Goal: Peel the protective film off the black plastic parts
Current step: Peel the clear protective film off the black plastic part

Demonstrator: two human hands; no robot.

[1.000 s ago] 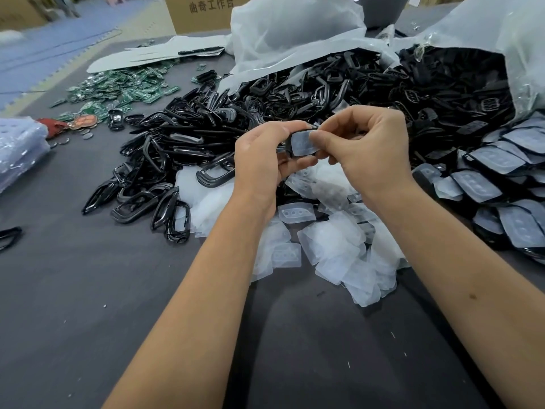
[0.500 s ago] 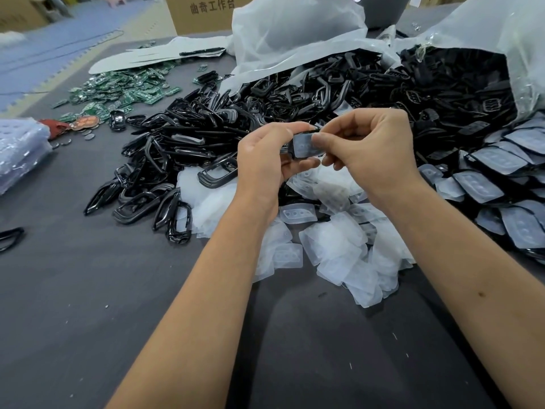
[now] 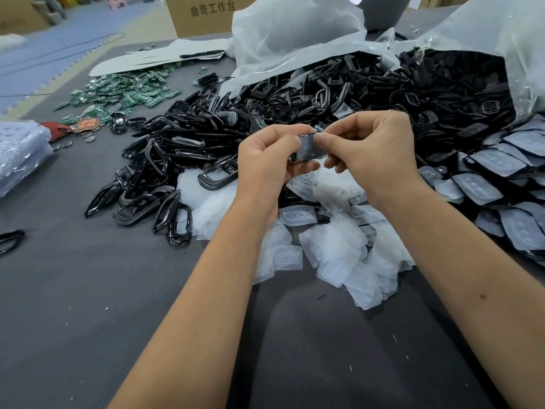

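Observation:
Both hands are raised over the table's middle with one small black plastic part between them, its face covered by pale film. My left hand grips the part's left end with curled fingers. My right hand pinches the part's right edge between thumb and forefinger, right at the film. Below the hands lies a heap of peeled translucent film pieces. At the right edge is a stack of film-covered black parts.
A big pile of black plastic frames spreads left and behind the hands, spilling from white plastic bags. Green circuit boards lie far left, a clear bag at the left edge, a cardboard box behind.
The hands and the part have stayed in nearly the same place. My right thumb and forefinger have shifted slightly along the part's right edge.

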